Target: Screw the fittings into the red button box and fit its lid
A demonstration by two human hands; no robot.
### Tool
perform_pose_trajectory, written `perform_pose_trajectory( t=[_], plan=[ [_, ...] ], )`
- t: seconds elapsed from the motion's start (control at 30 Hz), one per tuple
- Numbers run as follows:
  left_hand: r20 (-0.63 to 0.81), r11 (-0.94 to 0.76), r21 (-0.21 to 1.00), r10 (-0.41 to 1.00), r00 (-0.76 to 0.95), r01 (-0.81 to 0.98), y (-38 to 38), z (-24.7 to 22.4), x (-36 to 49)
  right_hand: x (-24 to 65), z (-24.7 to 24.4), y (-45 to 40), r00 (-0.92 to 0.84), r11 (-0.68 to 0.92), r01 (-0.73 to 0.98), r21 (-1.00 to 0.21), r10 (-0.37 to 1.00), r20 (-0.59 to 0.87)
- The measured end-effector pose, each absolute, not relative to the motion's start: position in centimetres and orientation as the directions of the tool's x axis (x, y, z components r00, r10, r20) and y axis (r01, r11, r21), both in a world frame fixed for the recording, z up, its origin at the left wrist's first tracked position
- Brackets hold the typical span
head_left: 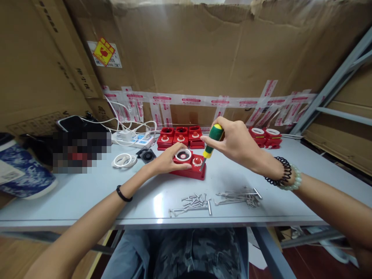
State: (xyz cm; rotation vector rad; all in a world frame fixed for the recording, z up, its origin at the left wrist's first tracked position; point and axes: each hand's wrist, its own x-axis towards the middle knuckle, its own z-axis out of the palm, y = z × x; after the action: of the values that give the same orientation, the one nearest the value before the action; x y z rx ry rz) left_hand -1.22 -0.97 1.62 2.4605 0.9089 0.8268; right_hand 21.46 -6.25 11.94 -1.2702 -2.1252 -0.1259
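My left hand (171, 159) is closed round the left end of a red box (190, 173) lying on the table. A white ring (183, 155) and a red dome in a white collar (198, 161) sit on the box's top. With my right hand (235, 139) I grip the green and yellow handle of a screwdriver (215, 136). Its shaft slants down to the box's right front corner; whether the tip sits in a screw is too small to tell. Nearer to me lie a pile of loose screws (194, 200) and a T-shaped metal rod (209, 208).
Behind the box stand several similar red units (180, 136), with more red units (266, 137) at the back right. A black fan-like part (147, 155), loose white rings (124, 161), a power strip (135, 139) and a blue patterned cup (24, 170) are leftward. More metal rods (238, 196) lie in front.
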Motion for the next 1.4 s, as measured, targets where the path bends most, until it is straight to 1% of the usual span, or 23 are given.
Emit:
perform_pose_trajectory(
  t=[0.17,0.23,0.27,0.33,0.47,0.57,0.63,0.7,0.77,0.83,0.87,1.0,1.07,1.1,1.17,1.23,1.27,1.33,1.4],
  plan=[
    [0.398,-0.722,0.513,0.68,0.616,0.465,-0.8,1.5,-1.3,20.3,12.1,-7.1,-0.317,0.367,0.929,0.041,0.736,0.597],
    [0.4,-0.723,0.506,0.68,0.615,0.47,-0.8,1.4,-1.3,19.8,12.1,-7.2,-0.335,0.344,0.933,0.1,0.738,0.586],
    [0.4,-0.723,0.505,0.68,0.614,0.471,-0.7,1.4,-1.3,19.6,12.2,-7.3,-0.355,0.358,0.927,0.112,0.738,0.574],
    [0.401,-0.724,0.503,0.679,0.615,0.472,-0.7,1.3,-1.2,19.4,12.3,-7.3,-0.407,0.423,0.901,0.1,0.739,0.537],
    [0.403,-0.732,0.491,0.672,0.622,0.473,-0.8,1.3,-1.2,19.4,13.1,-7.3,-0.514,0.578,0.816,-0.012,0.735,0.442],
    [0.406,-0.735,0.494,0.668,0.624,0.465,-0.8,1.3,-1.2,20.0,14.0,-7.3,-0.585,0.643,0.762,-0.083,0.737,0.339],
    [0.404,-0.731,0.502,0.67,0.622,0.462,-0.9,1.4,-1.2,20.3,14.5,-7.2,-0.619,0.666,0.739,-0.101,0.731,0.285],
    [0.404,-0.726,0.506,0.676,0.616,0.466,-0.9,1.4,-1.1,20.4,14.8,-6.9,-0.612,0.657,0.75,-0.077,0.733,0.297],
    [0.403,-0.723,0.5,0.681,0.611,0.476,-1.0,1.4,-1.1,20.1,15.0,-6.6,-0.574,0.616,0.788,-0.014,0.741,0.348],
    [0.399,-0.72,0.499,0.685,0.61,0.483,-1.0,1.4,-1.1,19.7,15.3,-6.3,-0.565,0.594,0.804,0.031,0.746,0.353],
    [0.396,-0.718,0.501,0.687,0.609,0.484,-1.0,1.4,-1.1,19.5,15.5,-6.2,-0.576,0.602,0.798,0.03,0.748,0.329],
    [0.392,-0.714,0.502,0.691,0.608,0.488,-1.0,1.4,-1.1,19.5,16.6,-6.5,-0.648,0.662,0.748,-0.048,0.744,0.162],
    [0.394,-0.72,0.496,0.684,0.613,0.485,-1.0,1.4,-1.1,20.0,16.8,-6.8,-0.67,0.674,0.738,-0.029,0.737,0.083],
    [0.397,-0.723,0.496,0.681,0.615,0.481,-1.0,1.4,-1.1,20.3,16.7,-7.0,-0.672,0.673,0.74,0.005,0.738,0.06],
    [0.397,-0.723,0.499,0.681,0.616,0.477,-1.1,1.5,-1.1,20.8,16.3,-7.0,-0.644,0.635,0.765,0.109,0.759,0.094],
    [0.39,-0.712,0.506,0.692,0.608,0.487,-1.2,1.6,-1.0,21.0,15.7,-6.8,-0.601,0.568,0.798,0.202,0.776,0.192],
    [0.384,-0.706,0.509,0.699,0.604,0.493,-1.2,1.6,-1.0,21.1,15.5,-6.7,-0.588,0.546,0.807,0.225,0.776,0.228],
    [0.378,-0.702,0.512,0.702,0.603,0.496,-1.2,1.7,-1.0,21.1,15.3,-6.5,-0.601,0.562,0.799,0.216,0.762,0.24],
    [0.376,-0.706,0.507,0.698,0.61,0.495,-1.1,1.7,-1.1,21.0,15.6,-6.5,-0.675,0.656,0.738,0.159,0.712,0.196]
  ],
)
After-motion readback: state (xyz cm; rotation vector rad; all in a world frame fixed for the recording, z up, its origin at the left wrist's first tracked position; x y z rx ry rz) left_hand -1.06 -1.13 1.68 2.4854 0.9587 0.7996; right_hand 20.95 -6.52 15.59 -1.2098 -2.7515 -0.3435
